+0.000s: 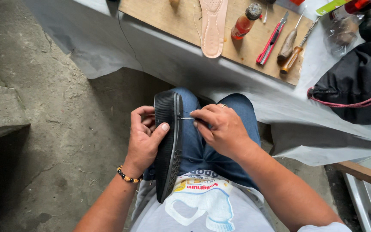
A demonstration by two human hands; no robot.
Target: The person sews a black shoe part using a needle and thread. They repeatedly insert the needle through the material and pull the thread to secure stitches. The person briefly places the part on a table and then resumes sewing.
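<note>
Rough concrete floor lies under me. My left hand clamps a black shoe sole on edge across my lap; my right hand pinches a needle against its rim. Ahead, a wooden board bears an insole and a red cutter.

I wear blue jeans and a pale grey T-shirt with a printed graphic in white, light blue, yellow and red. A bracelet of black and amber beads circles my left wrist. A thin ring sits on my right hand.
</note>
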